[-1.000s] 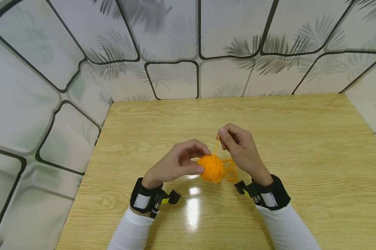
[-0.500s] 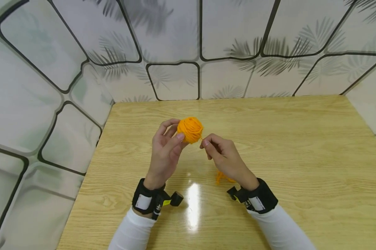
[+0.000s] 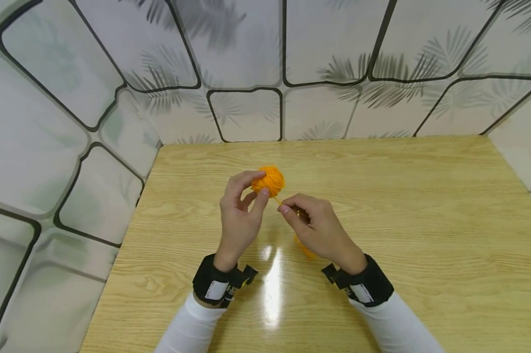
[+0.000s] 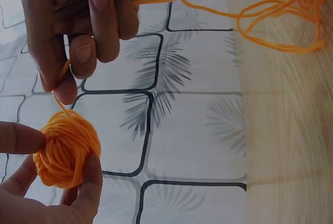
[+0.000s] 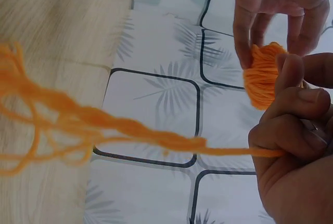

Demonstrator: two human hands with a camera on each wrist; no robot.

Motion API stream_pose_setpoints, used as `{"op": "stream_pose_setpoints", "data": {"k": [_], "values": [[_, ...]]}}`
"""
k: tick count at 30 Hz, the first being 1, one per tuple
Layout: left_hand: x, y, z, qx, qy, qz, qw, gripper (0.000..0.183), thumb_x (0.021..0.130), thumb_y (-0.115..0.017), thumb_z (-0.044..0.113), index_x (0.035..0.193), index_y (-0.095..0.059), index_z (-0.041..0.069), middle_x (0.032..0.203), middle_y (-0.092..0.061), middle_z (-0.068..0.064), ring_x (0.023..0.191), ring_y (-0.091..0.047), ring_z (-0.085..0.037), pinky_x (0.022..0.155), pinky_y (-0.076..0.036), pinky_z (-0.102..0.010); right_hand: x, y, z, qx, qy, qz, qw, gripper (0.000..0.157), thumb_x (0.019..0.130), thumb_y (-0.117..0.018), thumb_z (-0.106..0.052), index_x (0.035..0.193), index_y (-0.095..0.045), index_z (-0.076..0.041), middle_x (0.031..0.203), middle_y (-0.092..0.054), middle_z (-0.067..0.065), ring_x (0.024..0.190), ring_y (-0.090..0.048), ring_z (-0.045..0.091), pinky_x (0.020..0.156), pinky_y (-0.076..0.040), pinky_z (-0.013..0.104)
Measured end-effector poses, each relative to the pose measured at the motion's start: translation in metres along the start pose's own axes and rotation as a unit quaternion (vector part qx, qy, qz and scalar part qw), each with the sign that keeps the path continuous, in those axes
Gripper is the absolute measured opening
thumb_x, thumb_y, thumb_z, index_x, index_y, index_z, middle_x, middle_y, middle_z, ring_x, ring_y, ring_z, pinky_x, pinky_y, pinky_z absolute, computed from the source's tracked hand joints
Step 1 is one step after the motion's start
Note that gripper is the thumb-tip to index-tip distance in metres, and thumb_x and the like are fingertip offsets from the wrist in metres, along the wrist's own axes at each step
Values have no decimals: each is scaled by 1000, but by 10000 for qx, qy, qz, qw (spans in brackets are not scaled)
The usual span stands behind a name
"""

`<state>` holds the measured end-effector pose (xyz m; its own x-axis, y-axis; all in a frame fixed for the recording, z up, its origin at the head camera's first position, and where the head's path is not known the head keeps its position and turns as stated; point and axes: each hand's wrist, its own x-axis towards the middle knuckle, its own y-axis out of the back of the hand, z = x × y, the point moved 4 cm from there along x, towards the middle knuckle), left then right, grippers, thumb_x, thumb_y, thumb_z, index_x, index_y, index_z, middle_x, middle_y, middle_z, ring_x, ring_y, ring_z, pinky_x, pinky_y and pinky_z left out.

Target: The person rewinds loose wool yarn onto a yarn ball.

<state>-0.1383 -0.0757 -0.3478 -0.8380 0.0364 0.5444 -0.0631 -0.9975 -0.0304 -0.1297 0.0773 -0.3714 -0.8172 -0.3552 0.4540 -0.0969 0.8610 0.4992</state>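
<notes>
A small ball of orange yarn (image 3: 271, 181) is held up above the table by my left hand (image 3: 240, 215), thumb and fingers gripping its sides. Close by on the right, my right hand (image 3: 320, 226) pinches the strand (image 4: 61, 104) that leads off the ball, between thumb and forefinger. Its other fingers are curled, and the yarn passes through them, as the left wrist view shows. Beyond that hand the strand runs to a loose, tangled length of yarn (image 5: 78, 115). In the head view the right hand covers most of this tangle.
Both hands are over a light wood-grain table (image 3: 415, 235). Behind it and on the left stands a pale wall covering (image 3: 248, 115) with dark outlines and leaf prints. Each wrist wears a black strap (image 3: 212, 282) with a small camera.
The left hand has lifted the yarn ball away and to the left, then turned it. My right hand has shifted left and somewhat lower, still pinching the strand.
</notes>
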Motion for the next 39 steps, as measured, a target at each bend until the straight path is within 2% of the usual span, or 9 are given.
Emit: {"op": "stream_pose_setpoints", "data": {"k": [7,12,15,19,22,24,28,32,39], "values": [[0,-7,6,72,39,-290,9995,33,83,-58,-6,115,-49,-8,114,-48,-22,101,-51,-31,84,-47,-44,-1,5,-4,-212,85,120,9997,15,94,-51,-29,97,-63,-21,74,-49,-9,53,-37,7,45,-32,24],[-1,-8,8,545,-46,-435,9976,32,84,-58,-3,115,-50,-6,114,-49,-20,100,-51,-29,84,-46,-42,-1,10,-9,-245,92,117,9996,14,94,-51,-29,96,-63,-21,75,-51,-9,51,-36,7,44,-31,23],[-1,-8,8,997,-216,-489,9936,30,85,-58,-2,114,-52,-4,113,-49,-19,101,-50,-28,83,-47,-41,-2,14,-12,9,-55,74,10000,13,93,-53,-30,95,-62,-22,73,-51,-7,50,-36,8,43,-31,24],[-2,-7,-3,1608,-396,-612,9843,30,87,-57,4,117,-54,3,116,-49,-14,104,-50,-25,80,-49,-37,-2,19,-13,560,-527,-26,9970,12,92,-54,-31,93,-62,-21,69,-51,-3,49,-37,12,42,-31,27],[-3,-7,-8,1838,-355,-719,9797,30,87,-57,5,117,-56,4,117,-47,-13,104,-51,-26,78,-50,-35,-3,25,-13,874,-844,-57,9926,13,92,-55,-30,93,-62,-19,70,-51,0,49,-37,14,42,-32,28],[-3,-8,-4,1861,-219,-834,9787,30,85,-57,0,115,-56,0,115,-46,-17,102,-52,-29,77,-51,-36,-4,28,-14,996,-909,-44,9909,12,92,-55,-27,94,-62,-18,73,-52,2,50,-39,16,42,-33,29],[-4,-11,-2,1779,-39,-1201,9767,31,83,-59,-2,114,-57,0,112,-48,-17,99,-52,-28,73,-51,-33,-4,36,-14,1085,-843,170,9904,10,92,-56,-22,94,-62,-15,78,-56,3,56,-45,17,45,-37,30],[-6,-13,-6,1594,121,-1609,9739,34,82,-62,1,116,-57,3,113,-53,-12,100,-53,-22,71,-52,-33,-5,46,-12,1367,-778,330,9870,9,92,-55,-16,94,-61,-10,73,-52,5,54,-42,17,45,-36,30],[-15,-12,-26,1454,480,-2635,9524,40,84,-65,17,122,-54,18,117,-53,4,99,-52,-12,72,-51,-28,-3,59,-11,2670,-931,676,9568,12,93,-53,-12,91,-56,0,63,-41,8,49,-34,18,39,-24,31]]}}
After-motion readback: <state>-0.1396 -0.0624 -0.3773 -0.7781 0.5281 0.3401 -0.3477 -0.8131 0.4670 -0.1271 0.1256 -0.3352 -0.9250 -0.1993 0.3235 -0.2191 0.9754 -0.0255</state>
